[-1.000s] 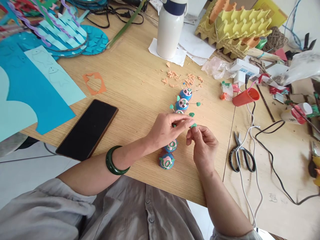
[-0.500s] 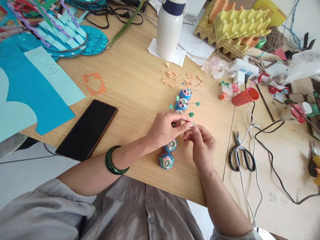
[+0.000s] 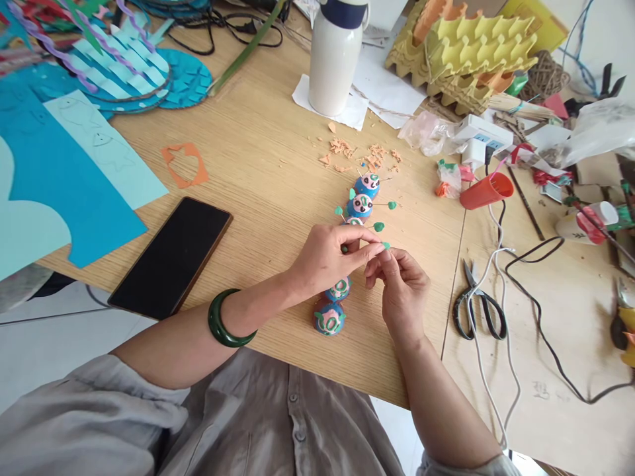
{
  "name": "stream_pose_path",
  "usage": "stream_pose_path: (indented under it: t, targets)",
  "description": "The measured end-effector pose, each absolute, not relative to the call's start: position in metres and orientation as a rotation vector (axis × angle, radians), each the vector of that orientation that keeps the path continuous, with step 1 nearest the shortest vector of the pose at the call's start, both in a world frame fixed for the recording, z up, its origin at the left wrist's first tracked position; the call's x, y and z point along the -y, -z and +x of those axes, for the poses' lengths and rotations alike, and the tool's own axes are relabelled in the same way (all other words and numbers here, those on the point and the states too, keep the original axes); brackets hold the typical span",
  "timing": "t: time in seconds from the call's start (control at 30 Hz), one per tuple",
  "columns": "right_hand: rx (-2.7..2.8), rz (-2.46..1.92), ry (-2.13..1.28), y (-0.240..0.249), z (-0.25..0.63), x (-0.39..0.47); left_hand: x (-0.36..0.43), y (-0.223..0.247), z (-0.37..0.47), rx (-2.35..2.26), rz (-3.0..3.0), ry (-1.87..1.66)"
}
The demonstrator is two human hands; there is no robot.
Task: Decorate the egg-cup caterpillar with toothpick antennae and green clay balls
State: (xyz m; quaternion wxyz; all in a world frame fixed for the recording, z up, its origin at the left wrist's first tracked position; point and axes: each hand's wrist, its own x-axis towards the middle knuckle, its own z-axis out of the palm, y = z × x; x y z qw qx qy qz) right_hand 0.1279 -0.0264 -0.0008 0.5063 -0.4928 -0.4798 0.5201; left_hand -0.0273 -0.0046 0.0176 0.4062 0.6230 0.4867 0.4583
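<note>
A row of blue balls with pink and green clay decoration (image 3: 329, 319) runs up the wooden table, its middle partly hidden under my left hand (image 3: 330, 258). Thumb and forefinger of that hand pinch a small green clay piece (image 3: 385, 246). My right hand (image 3: 404, 291), just right of the row, has its fingers closed against the same piece; anything else between them is too small to make out. Green clay blobs on thin sticks (image 3: 379, 227) stick out from the upper balls. A green bangle (image 3: 225, 318) is on my left wrist.
A black phone (image 3: 171, 258) and blue paper (image 3: 94, 192) lie to the left. Beyond the row are orange shavings (image 3: 342, 147) and a white bottle (image 3: 335, 59). Scissors (image 3: 480, 307), cables, a red cup (image 3: 487, 192) and egg trays (image 3: 476, 53) are on the right.
The green piece shows more between my fingertips, and my right fingers have shifted slightly. The balls have stayed in place.
</note>
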Motion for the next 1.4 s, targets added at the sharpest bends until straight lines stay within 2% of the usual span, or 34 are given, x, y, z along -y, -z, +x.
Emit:
stream_pose_path:
  t: [0.63, 0.93, 1.4]
  targets:
    - [1.098, -1.112, -1.059, 0.0041, 0.1296, 0.0261, 0.0068, -0.0142, -0.0285, -1.229, 1.649, -1.079]
    - [1.055, -1.129, -1.185, 0.0023, 0.1296, 0.0261, 0.0056, -0.0117, -0.0272, -1.249, 1.710, -1.090]
    - [1.063, -1.154, -1.099, 0.0018, 0.1292, 0.0255, 0.0069, -0.0195, -0.0291, -1.221, 1.655, -1.149]
